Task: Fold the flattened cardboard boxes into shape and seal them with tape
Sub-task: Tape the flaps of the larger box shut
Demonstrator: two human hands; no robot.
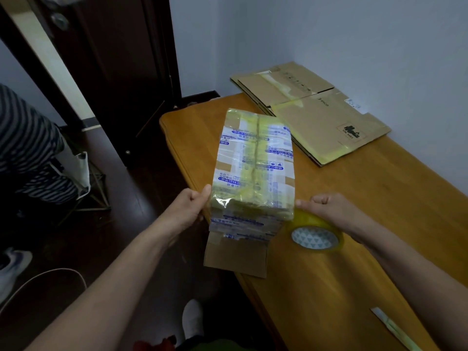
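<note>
- The taped cardboard box [255,160] sits between both hands, reaching over the left edge of the wooden table [367,211]
- The left hand [187,211] grips its near left corner
- The right hand [329,211] holds the yellow tape roll [316,236] against its right corner
- The flattened cardboard boxes [316,115] lie behind, beside the wall

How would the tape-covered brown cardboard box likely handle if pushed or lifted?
The tape-covered brown cardboard box is probably slick: glossy tape wraps most of it. One unsealed flap hangs loose below, suggesting it is empty and light. The left hand holds it at the wooden table edge, so a push could tip it off.
</note>
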